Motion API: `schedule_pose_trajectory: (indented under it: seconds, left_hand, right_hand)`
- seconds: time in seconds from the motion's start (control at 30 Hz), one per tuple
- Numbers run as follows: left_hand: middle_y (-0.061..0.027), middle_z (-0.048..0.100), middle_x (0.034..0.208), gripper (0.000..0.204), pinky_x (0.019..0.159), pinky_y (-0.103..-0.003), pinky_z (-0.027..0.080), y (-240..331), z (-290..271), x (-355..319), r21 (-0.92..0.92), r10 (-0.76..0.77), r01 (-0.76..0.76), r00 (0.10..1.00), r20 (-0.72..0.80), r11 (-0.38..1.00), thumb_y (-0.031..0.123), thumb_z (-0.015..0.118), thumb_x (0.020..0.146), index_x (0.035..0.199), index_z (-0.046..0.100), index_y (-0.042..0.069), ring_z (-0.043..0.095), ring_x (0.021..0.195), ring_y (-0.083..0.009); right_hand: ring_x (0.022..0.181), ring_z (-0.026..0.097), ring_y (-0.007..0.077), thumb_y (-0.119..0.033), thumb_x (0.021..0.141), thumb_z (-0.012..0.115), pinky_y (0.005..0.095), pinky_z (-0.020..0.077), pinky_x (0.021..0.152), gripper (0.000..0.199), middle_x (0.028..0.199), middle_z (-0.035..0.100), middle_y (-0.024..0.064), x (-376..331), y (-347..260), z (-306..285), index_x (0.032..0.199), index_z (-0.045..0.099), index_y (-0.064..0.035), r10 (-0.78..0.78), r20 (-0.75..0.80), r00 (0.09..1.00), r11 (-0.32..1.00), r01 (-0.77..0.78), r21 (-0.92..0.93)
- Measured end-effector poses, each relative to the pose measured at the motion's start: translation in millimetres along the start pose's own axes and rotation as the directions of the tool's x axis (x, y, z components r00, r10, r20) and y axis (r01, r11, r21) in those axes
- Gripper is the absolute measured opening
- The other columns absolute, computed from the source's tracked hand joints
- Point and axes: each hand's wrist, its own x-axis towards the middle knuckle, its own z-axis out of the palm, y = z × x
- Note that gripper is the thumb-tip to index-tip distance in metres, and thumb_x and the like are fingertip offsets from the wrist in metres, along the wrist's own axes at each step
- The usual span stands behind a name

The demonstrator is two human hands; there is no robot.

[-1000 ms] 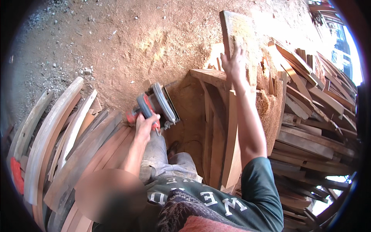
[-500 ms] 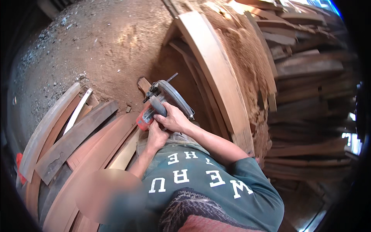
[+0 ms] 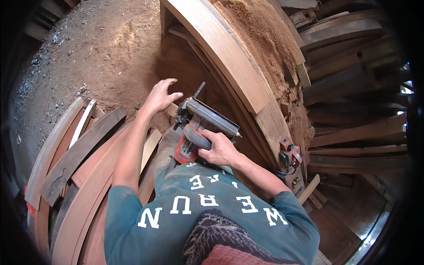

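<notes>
Right hand (image 3: 219, 151) closed around the grey handle of a red-and-grey handheld power saw with metal base plate (image 3: 204, 126), fingers wrapped over the grip. Saw held low in front of the torso, just left of the wide curved light-brown wooden beam (image 3: 229, 57), base plate tilted and facing up-right toward that beam; touching the beam or not, cannot tell. Left hand (image 3: 161, 96) open, fingers spread, holding nothing, up-left of the saw and close to its front end, over the sawdust-covered dirt floor (image 3: 101, 48). Pile of pale sawdust (image 3: 269, 31) on the far side of the beam, along its upper right edge. Small red-and-grey clamp-like tool (image 3: 289, 152) at the lower end of the beam, right of the saw, just beyond the right forearm. Stack of curved brown wooden planks (image 3: 79, 163) well left of the beam, below and left of the left arm, lying on the floor. Heap of dark straight wooden boards (image 3: 353, 88) right of the beam, well apart from both hands. Teal short-sleeved shirt with white lettering (image 3: 207, 212) at lower centre, below the saw.
</notes>
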Motion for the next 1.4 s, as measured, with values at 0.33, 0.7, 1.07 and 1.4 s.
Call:
schedule_pose_trajectory:
  seconds: [0.33, 0.7, 1.07, 1.4]
  left_hand:
    - [-0.0244, 0.059, 0.154, 0.098, 0.122, -0.046, 0.046, 70, -12, 80, 0.024, 0.134, -0.151, 0.933, 0.333, 0.988, 0.030, 0.100, 0.072, 0.157, 0.054, 0.009, 0.055, 0.147, -0.0371]
    - [-0.0237, 0.073, 0.133, 0.071, 0.104, -0.042, 0.058, 82, 6, 134, -0.095, 0.215, -0.220, 0.975, -0.057, 0.971, 0.033, 0.094, 0.082, 0.141, 0.067, 0.004, 0.072, 0.122, -0.0357]
    - [-0.0233, 0.075, 0.108, 0.016, 0.090, -0.047, 0.058, 49, -51, -4, -0.037, 0.226, -0.240, 0.948, -0.223, 0.970, 0.016, 0.068, 0.101, 0.109, 0.071, 0.002, 0.074, 0.102, -0.0410]
    - [-0.0262, 0.071, 0.103, 0.028, 0.088, -0.056, 0.057, 89, 22, -95, 0.277, 0.090, -0.010, 0.956, -0.279, 0.961, 0.024, 0.074, 0.100, 0.108, 0.063, -0.001, 0.070, 0.100, -0.0457]
  right_hand:
    - [0.093, 0.074, 0.0457, -0.014, 0.077, 0.071, 0.0477, 0.0590, 0.086, 0.052, 0.101, 0.074, 0.0285, -40, -31, 0, 0.126, 0.069, 0.0027, -0.189, -0.165, 0.968, 0.982, 0.191, -0.007]
    - [0.089, 0.073, 0.0481, -0.016, 0.076, 0.070, 0.0523, 0.0584, 0.085, 0.053, 0.093, 0.073, 0.0303, -33, -33, 11, 0.125, 0.068, 0.0029, -0.257, -0.226, 0.940, 0.966, 0.260, -0.020]
    - [0.091, 0.075, 0.0465, -0.012, 0.077, 0.073, 0.0478, 0.0599, 0.085, 0.048, 0.097, 0.075, 0.0282, -27, -53, -3, 0.123, 0.072, -0.0007, -0.211, -0.306, 0.928, 0.975, 0.223, 0.006]
    - [0.091, 0.075, 0.0450, -0.010, 0.076, 0.075, 0.0484, 0.0597, 0.083, 0.048, 0.096, 0.076, 0.0262, -50, -25, -29, 0.123, 0.073, -0.0030, -0.286, -0.228, 0.931, 0.958, 0.285, -0.039]
